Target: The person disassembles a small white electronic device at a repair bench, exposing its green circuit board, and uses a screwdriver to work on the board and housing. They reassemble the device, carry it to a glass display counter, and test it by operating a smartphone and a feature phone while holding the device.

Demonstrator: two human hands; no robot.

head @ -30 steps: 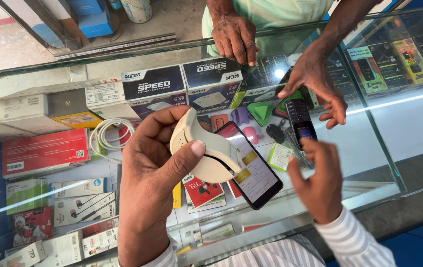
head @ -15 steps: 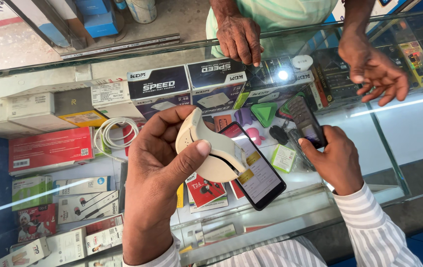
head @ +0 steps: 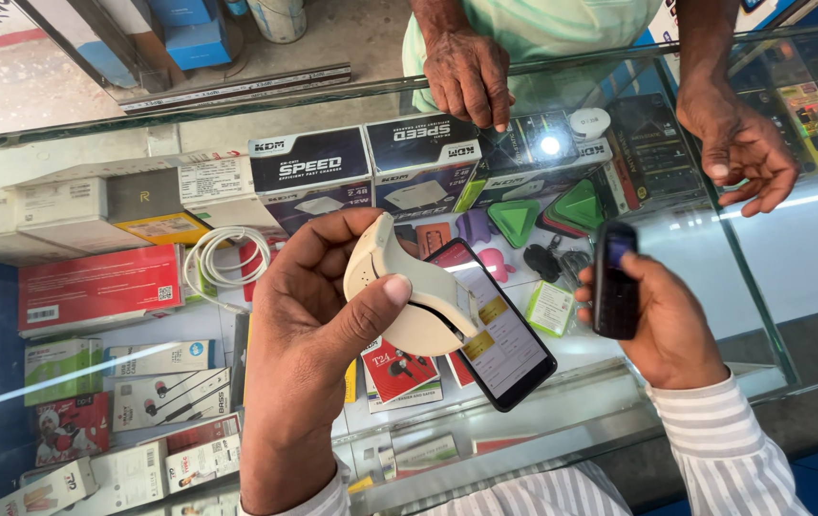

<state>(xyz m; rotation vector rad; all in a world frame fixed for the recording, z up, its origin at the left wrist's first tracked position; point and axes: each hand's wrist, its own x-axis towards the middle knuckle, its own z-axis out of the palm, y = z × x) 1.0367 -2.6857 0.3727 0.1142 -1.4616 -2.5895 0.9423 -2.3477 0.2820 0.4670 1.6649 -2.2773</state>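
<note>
The left hand [head: 318,330] gripped a cream gadget [head: 407,291]; the right hand [head: 662,320] clutched a small phone [head: 613,277] (best held steady).

Your left hand [head: 308,325] holds a curved handset-shaped device [head: 409,301] above the glass counter [head: 714,277], thumb lying across its top. Just to the right of that hand, a smartphone [head: 504,339] lies flat on the glass, partly under the device. Further right, your right hand [head: 662,320] holds a small bar phone [head: 612,282] upright, well apart from your left hand. Beyond your left hand, inside the case under the glass, boxes [head: 371,167] stand in a row; a coiled cable [head: 223,258] lies to the left of that hand. Across the counter, behind both your hands, another person's two hands [head: 471,76] hover over the far edge.
</note>
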